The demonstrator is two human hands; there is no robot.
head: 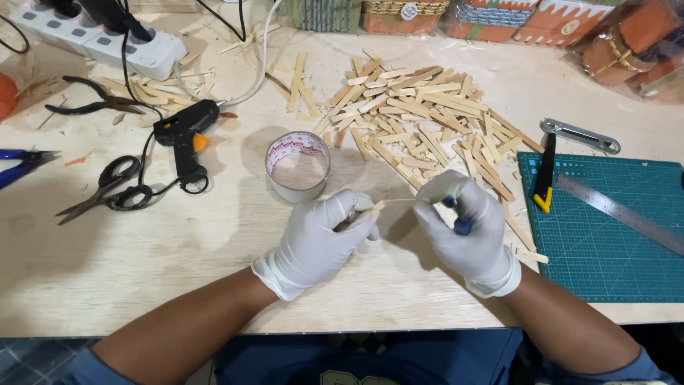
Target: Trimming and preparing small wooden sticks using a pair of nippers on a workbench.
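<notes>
Two gloved hands work near the counter's front edge. The left hand (322, 239) pinches one end of a single thin wooden stick (396, 202); the right hand (467, 224) pinches the other end, its fingers curled around a blue-handled tool (462, 225) whose kind I cannot tell. The stick lies level between them, just above the counter (142, 271). Both forearms come in from the front edge, wrists bent inward.

Just behind the left hand stands one tape roll (298, 165). At the right edge lie one green cutting mat (598, 235), one steel ruler (618, 212) and one yellow-tipped knife (545, 175). Leftward lie one pair of scissors (107, 189) and one black glue gun (187, 135). Farther back a heap of sticks (420, 117), too many to count, spreads across the middle. One power strip (100, 32) sits at the far left corner.
</notes>
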